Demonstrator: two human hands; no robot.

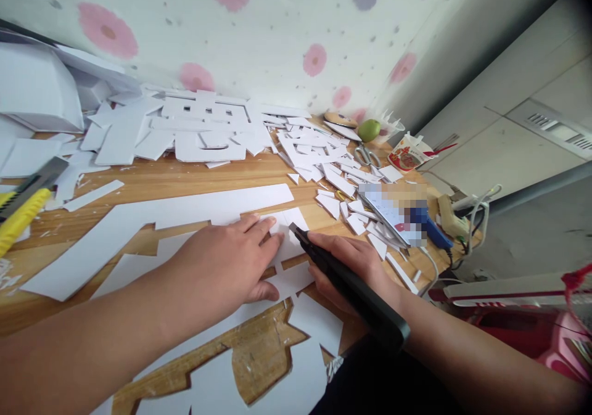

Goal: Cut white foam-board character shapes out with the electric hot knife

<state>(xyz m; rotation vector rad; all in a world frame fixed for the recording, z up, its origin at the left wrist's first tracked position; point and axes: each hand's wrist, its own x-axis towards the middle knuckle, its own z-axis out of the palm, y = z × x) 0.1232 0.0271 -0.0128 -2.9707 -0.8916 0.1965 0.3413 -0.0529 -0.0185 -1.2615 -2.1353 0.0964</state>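
This looks like a room at home serving as a craft corner.
Flower-printed wall covering [272,45], a green fruit [369,131] and a printed tub [407,152] suggest a home; white offcuts [319,150] litter the wooden table [252,171].

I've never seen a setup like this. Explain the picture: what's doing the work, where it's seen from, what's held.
There is no machine here. A camera worn on a person's head looks forward and down, so you see that person's own bare hands. The left hand lies spread on a cut white sheet. The right hand grips a black knife, its blade end close to the left fingers. Around them on the wooden table lie white offcuts, a yellow-handled knife, scissors and a green fruit. Behind is a flowered wall.
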